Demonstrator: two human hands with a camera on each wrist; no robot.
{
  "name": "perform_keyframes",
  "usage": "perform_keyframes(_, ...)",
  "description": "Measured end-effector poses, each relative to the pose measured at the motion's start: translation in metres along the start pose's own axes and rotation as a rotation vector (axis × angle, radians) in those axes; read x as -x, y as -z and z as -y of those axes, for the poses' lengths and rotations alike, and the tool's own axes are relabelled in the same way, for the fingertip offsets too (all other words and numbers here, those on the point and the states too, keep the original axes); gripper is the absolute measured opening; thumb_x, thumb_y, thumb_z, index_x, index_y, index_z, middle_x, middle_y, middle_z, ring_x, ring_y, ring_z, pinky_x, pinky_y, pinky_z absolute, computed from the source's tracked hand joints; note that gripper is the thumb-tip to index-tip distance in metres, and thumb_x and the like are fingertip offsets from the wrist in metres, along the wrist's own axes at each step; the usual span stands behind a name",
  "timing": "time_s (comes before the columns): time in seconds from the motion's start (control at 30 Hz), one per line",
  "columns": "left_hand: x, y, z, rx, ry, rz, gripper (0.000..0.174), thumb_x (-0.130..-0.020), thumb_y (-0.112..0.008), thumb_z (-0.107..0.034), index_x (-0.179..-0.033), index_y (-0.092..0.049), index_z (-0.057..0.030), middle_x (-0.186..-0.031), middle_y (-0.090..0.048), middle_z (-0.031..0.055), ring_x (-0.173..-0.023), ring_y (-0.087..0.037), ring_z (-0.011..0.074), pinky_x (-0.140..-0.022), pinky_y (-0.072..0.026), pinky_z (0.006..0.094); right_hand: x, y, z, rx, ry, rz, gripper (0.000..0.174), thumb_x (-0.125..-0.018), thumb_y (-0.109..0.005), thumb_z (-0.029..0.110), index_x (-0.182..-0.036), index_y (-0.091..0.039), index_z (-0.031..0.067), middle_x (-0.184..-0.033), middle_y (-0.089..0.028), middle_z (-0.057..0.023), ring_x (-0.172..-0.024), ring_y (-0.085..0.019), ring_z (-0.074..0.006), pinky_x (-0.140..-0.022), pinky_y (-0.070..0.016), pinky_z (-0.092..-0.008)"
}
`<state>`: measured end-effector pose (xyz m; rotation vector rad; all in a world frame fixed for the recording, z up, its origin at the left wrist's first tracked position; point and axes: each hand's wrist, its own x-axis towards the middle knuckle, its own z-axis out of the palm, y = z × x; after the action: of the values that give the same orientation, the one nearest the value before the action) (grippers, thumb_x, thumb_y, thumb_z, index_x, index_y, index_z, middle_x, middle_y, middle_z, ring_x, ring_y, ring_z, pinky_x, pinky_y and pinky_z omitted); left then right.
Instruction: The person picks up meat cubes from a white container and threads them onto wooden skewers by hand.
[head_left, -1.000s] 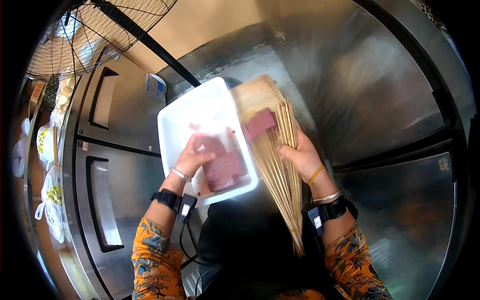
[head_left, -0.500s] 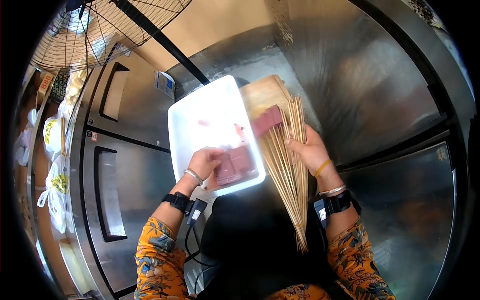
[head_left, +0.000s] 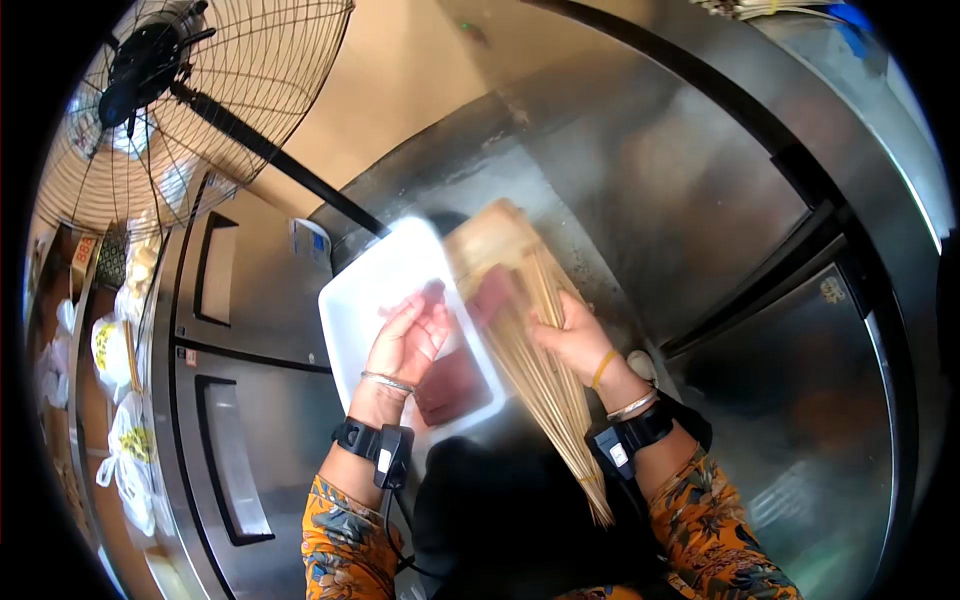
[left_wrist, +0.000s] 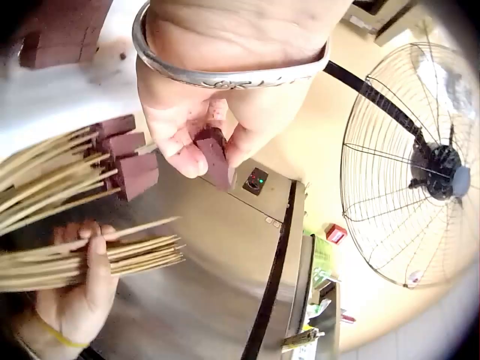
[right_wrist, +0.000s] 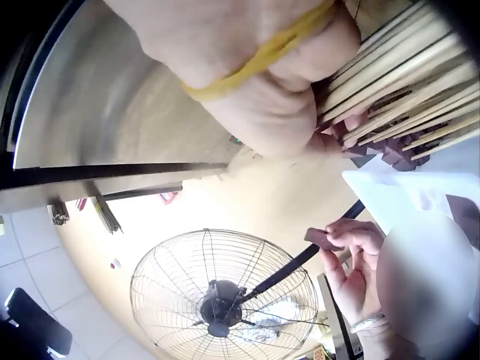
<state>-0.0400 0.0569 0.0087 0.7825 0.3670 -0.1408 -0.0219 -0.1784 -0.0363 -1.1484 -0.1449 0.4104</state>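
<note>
My left hand is raised over a white plastic tub, pinching a small dark red block of what looks like blood curd between thumb and fingers. Larger slabs of the same curd lie in the near end of the tub. On the right, my right hand grips a bundle of thin wooden skewers, one stick standing out from the rest by the thumb. Beside that bundle, other skewers fan out with dark red blocks on their tips.
A wooden board lies under the skewers, against the tub's right side. Behind the tub a standing fan leans into view on a black pole. Steel cabinet doors flank the left, and more steel doors the right.
My left hand has come up from the slabs in the tub, palm turned upward, with a small curd block in its fingers. The right hand keeps its grip on the skewers. The head view has shifted.
</note>
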Motion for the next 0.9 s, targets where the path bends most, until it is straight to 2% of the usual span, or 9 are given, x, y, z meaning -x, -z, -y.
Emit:
perform_keyframes(0.03, -0.004, -0.006, 0.004, 0.024, 0.032, 0.001, 0.025, -0.085, -0.058, -0.009, -0.110, -0.055, -0.0044, -0.104, -0.061, 0.0097, -0.090, -0.059, 0.0208, -0.080, -0.0514, 0.0333, -0.001, -0.002, 0.003, 0.044, 0.048, 0.003, 0.019, -0.079, -0.059, 0.002, -0.096, -0.052, 0.0061, -0.080, -0.055, 0.0017, -0.070, -0.050, -0.0056, -0.063, -0.0424, -0.0203)
perform_keyframes(0.07, -0.007, -0.012, 0.007, 0.048, 0.064, 0.000, 0.026, -0.086, -0.057, -0.010, -0.111, -0.054, -0.0045, -0.104, -0.061, 0.0098, -0.090, -0.059, 0.0213, -0.079, -0.0516, 0.0342, -0.002, 0.001, 0.009, 0.301, -0.075, 0.001, 0.024, -0.078, -0.059, 0.003, -0.101, -0.052, 0.0053, -0.087, -0.055, 0.0016, -0.077, -0.049, -0.0057, -0.068, -0.0431, -0.0212)
perform_keyframes(0.17, -0.017, -0.015, 0.013, 0.063, 0.109, 0.045, 0.028, -0.088, -0.054, -0.014, -0.114, -0.052, -0.0045, -0.102, -0.062, 0.0113, -0.088, -0.061, 0.0229, -0.077, -0.0525, 0.0365, -0.012, 0.005, -0.036, 0.245, 0.083, -0.096, 0.029, -0.078, -0.059, 0.003, -0.106, -0.051, 0.0040, -0.093, -0.055, -0.0003, -0.085, -0.050, -0.0077, -0.075, -0.0435, -0.0232)
perform_keyframes(0.23, -0.019, -0.022, 0.015, 0.041, 0.112, 0.060, 0.028, -0.087, -0.055, -0.013, -0.114, -0.052, -0.0044, -0.102, -0.062, 0.0119, -0.086, -0.062, 0.0224, -0.075, -0.0532, 0.0347, -0.011, 0.004, -0.036, 0.176, 0.032, -0.103, 0.033, -0.078, -0.060, 0.003, -0.109, -0.050, 0.0032, -0.096, -0.054, -0.0012, -0.089, -0.050, -0.0085, -0.079, -0.0429, -0.0240)
perform_keyframes(0.3, -0.026, -0.024, 0.014, -0.042, 0.090, 0.058, 0.028, -0.087, -0.057, -0.011, -0.113, -0.053, -0.0045, -0.101, -0.062, 0.0117, -0.086, -0.062, 0.0220, -0.075, -0.0539, 0.0324, -0.008, 0.005, -0.031, 0.209, 0.033, -0.083, 0.033, -0.077, -0.060, 0.002, -0.109, -0.050, 0.0034, -0.095, -0.054, -0.0007, -0.088, -0.050, -0.0083, -0.078, -0.0429, -0.0237)
perform_keyframes(0.43, -0.028, -0.036, 0.014, -0.208, -0.032, 0.042, 0.029, -0.086, -0.059, -0.008, -0.114, -0.054, -0.0048, -0.101, -0.061, 0.0101, -0.088, -0.063, 0.0212, -0.078, -0.0547, 0.0297, -0.007, 0.006, -0.027, 0.098, -0.006, -0.040, 0.030, -0.077, -0.062, 0.002, -0.105, -0.051, 0.0057, -0.091, -0.054, 0.0000, -0.081, -0.053, -0.0075, -0.072, -0.0450, -0.0223)
perform_keyframes(0.53, -0.033, -0.040, 0.009, -0.228, -0.006, 0.031, 0.031, -0.086, -0.059, -0.009, -0.117, -0.054, -0.0048, -0.100, -0.060, 0.0091, -0.090, -0.062, 0.0232, -0.082, -0.0542, 0.0317, -0.007, 0.003, -0.029, 0.032, 0.006, -0.072, 0.029, -0.078, -0.063, 0.003, -0.104, -0.051, 0.0058, -0.089, -0.055, -0.0006, -0.078, -0.054, -0.0078, -0.068, -0.0462, -0.0218)
perform_keyframes(0.73, -0.042, -0.047, 0.007, -0.276, -0.020, -0.043, 0.031, -0.086, -0.059, -0.009, -0.117, -0.054, -0.0038, -0.099, -0.059, 0.0094, -0.089, -0.062, 0.0265, -0.083, -0.0541, 0.0323, -0.004, -0.001, -0.017, -0.032, -0.024, 0.006, 0.032, -0.078, -0.064, 0.001, -0.106, -0.051, 0.0048, -0.088, -0.057, -0.0016, -0.071, -0.056, -0.0074, -0.060, -0.0461, -0.0211)
perform_keyframes(0.9, -0.045, -0.045, 0.008, -0.376, -0.069, -0.030, 0.029, -0.086, -0.059, -0.008, -0.114, -0.055, -0.0030, -0.097, -0.060, 0.0105, -0.089, -0.062, 0.0251, -0.080, -0.0550, 0.0323, -0.003, -0.001, -0.008, 0.038, -0.050, 0.012, 0.032, -0.077, -0.064, 0.000, -0.106, -0.051, 0.0042, -0.085, -0.059, -0.0026, -0.069, -0.057, -0.0078, -0.059, -0.0459, -0.0209)
